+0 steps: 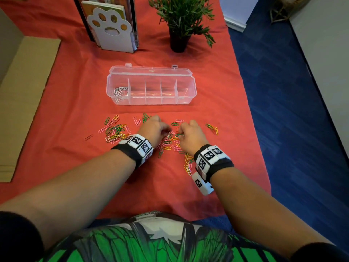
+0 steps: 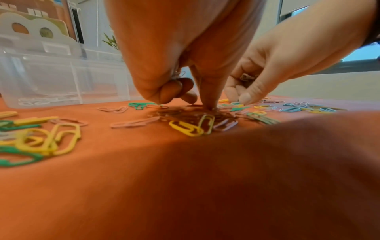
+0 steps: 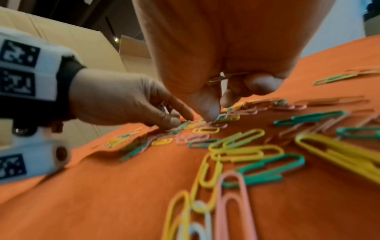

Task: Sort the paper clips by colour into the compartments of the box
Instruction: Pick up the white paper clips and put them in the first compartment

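Left hand point(image 1: 154, 129) is working low over the middle of the scattered paper clips point(image 1: 170, 142): fingers curled, a few pale or silvery clips point(image 2: 179, 73) already tucked against the palm, one fingertip point(image 2: 208, 104) pressing down into the tangle. Likely pinning or dragging out the next clip while stashing the earlier ones, saving trips to the box.

Right hand point(image 1: 189, 133) is doing the same just beside it. Its thumb tip point(image 3: 207, 112) is touching the heap, and curled fingers are trapping some metallic-looking clips point(image 3: 221, 78) in the palm. Exact colour of either stash is hard to tell.

Box point(image 1: 190, 95) is sitting open beyond the pile, lid hinged back, long side facing the person, so every compartment is within easy reach. Only the leftmost compartment is holding anything: white clips point(image 1: 119, 92). The others are looking empty, though a red clip would hardly show against the cloth.

Green, yellow and pink clips are lying mixed on the red tablecloth point(image 1: 75, 167), so the sort is looking early. Both hands are probably batching one colour before carrying it over.
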The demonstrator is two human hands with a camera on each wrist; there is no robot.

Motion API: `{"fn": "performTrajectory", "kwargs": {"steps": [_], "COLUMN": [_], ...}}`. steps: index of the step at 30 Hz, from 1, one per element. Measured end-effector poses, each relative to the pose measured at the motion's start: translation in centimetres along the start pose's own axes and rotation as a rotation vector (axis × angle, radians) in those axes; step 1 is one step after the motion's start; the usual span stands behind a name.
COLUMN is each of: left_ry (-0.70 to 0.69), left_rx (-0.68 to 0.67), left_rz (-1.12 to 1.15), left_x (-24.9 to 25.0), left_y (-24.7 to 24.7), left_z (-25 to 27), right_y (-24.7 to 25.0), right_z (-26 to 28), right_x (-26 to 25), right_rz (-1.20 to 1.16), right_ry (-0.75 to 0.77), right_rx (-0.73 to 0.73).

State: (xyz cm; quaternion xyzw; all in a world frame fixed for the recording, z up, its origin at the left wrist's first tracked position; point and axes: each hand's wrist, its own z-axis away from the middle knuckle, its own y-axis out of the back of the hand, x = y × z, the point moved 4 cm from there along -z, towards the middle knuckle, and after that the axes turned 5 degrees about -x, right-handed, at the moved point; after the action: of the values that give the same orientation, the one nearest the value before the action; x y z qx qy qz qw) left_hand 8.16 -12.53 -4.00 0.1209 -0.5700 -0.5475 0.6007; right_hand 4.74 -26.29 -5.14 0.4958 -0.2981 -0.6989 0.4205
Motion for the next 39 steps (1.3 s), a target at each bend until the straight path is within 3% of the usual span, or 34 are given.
{"fn": "performTrajectory", "kwargs": {"steps": [3,6,11,15,17,19,23,25,29,32,34,37,39], "left_ry": [-0.003,0.003,-0.151,-0.137,-0.132,-0.111,-0.007,0.072,0.219,0.404,0.468,0.508,0.494], "left_rx": [0.016,0.039,0.014,-0.032,-0.038,-0.042,0.037,0.069,0.012,-0.034,-0.107,-0.179,-0.170], "left_rz": [-0.058,-0.093,-0.029,-0.117,-0.142,-0.143,0.040,0.198,0.649,1.123,1.316,1.355,1.276], "left_x": [-0.4,-1.1,-0.3,-0.4,-0.5,-0.6,-0.7,-0.9,-1.5,-1.8,-1.6,-1.7,-1.7], "left_y": [0.1,0.3,0.0,-0.4,-0.5,-0.6,-0.1,0.5,0.7,0.5,0.3,-0.2,-0.7], "left_z": [0.1,0.3,0.8,0.6,0.4,0.3,0.5,0.9,1.5,2.7,3.6,4.4,4.6], "right_y": [-0.6,0.3,1.6,1.6,1.3,1.2,0.8,0.1,-0.9,-0.6,-0.1,1.3,2.0], "right_z": [-0.1,-0.2,0.7,2.4,3.4,4.0,5.5,6.6,7.0,5.3,3.9,2.8,3.1], "right_x": [-0.2,0.0,1.2,2.1,2.3,2.5,2.4,2.5,1.2,0.0,-0.3,-0.1,0.2], "right_rz": [0.080,-0.051,-0.625,-1.120,-1.231,-1.012,0.073,0.298,0.349,0.165,0.016,-0.134,-0.105], "right_ry": [0.013,-0.032,-0.230,-0.368,-0.416,-0.416,-0.222,-0.206,-0.192,-0.206,-0.203,-0.196,-0.195], "right_rx": [-0.054,-0.025,-0.057,-0.141,-0.205,-0.271,-0.482,-0.497,-0.407,-0.289,-0.221,-0.105,-0.122]}}
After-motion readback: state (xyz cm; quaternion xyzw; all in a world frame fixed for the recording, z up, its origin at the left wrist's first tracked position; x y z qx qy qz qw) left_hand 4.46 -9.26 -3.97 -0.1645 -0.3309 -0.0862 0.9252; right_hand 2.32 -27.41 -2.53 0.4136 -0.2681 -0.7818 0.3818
